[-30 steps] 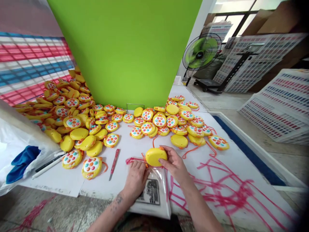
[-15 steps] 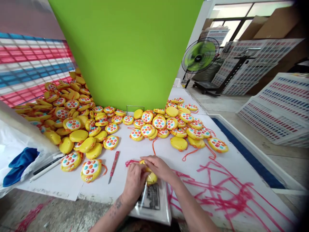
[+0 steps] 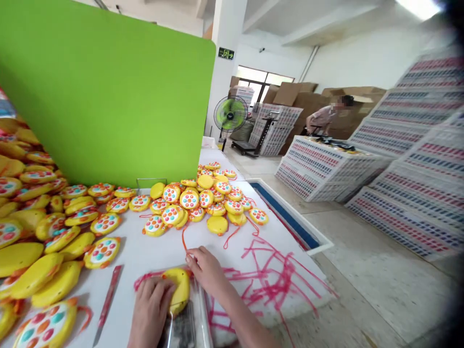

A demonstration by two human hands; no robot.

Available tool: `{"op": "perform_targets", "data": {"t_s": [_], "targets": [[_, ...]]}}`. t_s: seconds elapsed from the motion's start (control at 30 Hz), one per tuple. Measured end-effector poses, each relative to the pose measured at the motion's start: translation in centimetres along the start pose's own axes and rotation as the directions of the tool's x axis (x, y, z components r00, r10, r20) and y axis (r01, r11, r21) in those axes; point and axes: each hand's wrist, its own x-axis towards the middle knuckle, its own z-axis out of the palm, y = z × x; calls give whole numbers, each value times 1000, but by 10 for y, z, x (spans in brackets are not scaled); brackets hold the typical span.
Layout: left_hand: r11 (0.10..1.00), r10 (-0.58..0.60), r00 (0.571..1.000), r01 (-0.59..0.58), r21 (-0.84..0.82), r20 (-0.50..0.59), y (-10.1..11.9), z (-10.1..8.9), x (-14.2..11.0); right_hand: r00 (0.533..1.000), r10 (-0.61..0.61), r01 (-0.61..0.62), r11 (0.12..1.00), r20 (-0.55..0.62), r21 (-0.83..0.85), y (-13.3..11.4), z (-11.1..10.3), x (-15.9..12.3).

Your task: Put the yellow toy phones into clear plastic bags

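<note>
A yellow oval toy (image 3: pixel 181 291) lies back side up on a clear plastic bag (image 3: pixel 203 314) with a dark printed picture in it. My left hand (image 3: pixel 149 305) grips this toy from its left side, fingers bent over the edge. Just beyond the toy's upper right, my right hand (image 3: pixel 207 271) has its thumb and fingertips pinched at the end of an orange cord (image 3: pixel 184 239). That cord runs from the toy pile (image 3: pixel 189 199), where white faces with coloured dots show. A bundle of pink strands (image 3: pixel 147 277) lies behind my left hand.
A red-handled craft knife (image 3: pixel 109 296) lies left of my hands, near a larger toy heap (image 3: pixel 39 232). Loose pink strands (image 3: pixel 275 285) spread rightward. A green panel (image 3: pixel 119 96) stands behind. Beyond are a fan (image 3: pixel 230 114), stacked crates (image 3: pixel 311 169) and a person (image 3: pixel 324 118).
My view has swung right and up, bringing a person into sight. My right hand has left the toy and moved to the orange cord; my left hand stays on the toy.
</note>
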Motion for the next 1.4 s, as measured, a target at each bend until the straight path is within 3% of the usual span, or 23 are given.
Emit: {"op": "perform_targets", "data": {"t_s": [0.17, 0.33, 0.57, 0.83, 1.0, 1.13, 1.2, 1.3, 1.4], "targets": [[998, -19, 998, 23, 65, -63, 0, -1, 1, 993, 35, -41, 998, 111, 46, -2, -1, -11], [999, -19, 1000, 19, -39, 18, -4, 1, 0, 990, 41, -54, 994, 133, 99, -12, 0, -13], [995, -58, 996, 64, -80, 72, -5, 0, 0, 996, 36, -43, 995, 86, 87, -15, -1, -10], [980, -100, 974, 132, -152, 205, 8, -19, 18, 998, 33, -36, 998, -47, -58, -25, 4, -8], [981, -119, 961, 153, -118, 250, 11, -19, 29, 986, -104, 109, 994, -130, 32, -33, 8, -9], [988, -108, 983, 123, -94, 151, 15, -21, 26, 970, -158, 189, 968, -182, 165, -33, 8, -17], [972, -192, 980, 198, -130, 51, 17, -25, 20, 970, -119, 172, 952, -210, 254, -30, 8, -21], [849, -446, 895, 425, -313, 3, 18, -27, 11, 970, -38, 127, 923, -242, 364, -24, 9, -24], [576, -603, 769, 603, -551, 211, 15, -25, 7, 963, -9, 128, 896, -271, 426, -21, 11, -25]]}}
